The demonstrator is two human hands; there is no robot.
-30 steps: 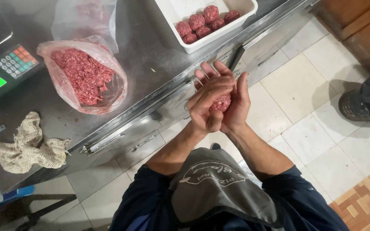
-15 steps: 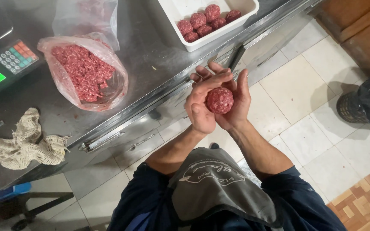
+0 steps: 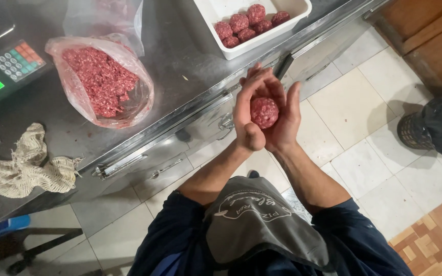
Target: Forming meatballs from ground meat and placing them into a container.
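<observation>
A steel desk runs diagonally, its front edge just beyond two raised hands held over open tiled floor. The left hand and right hand cup together, palms facing, fingers curled around a round, grainy red meatball pressed between them. Near the desk's far edge sits a white rectangular tray of finished balls. Left of it, a crinkled clear plastic bag holds loose minced meat. A knotted beige cloth lies at the near left edge.
</observation>
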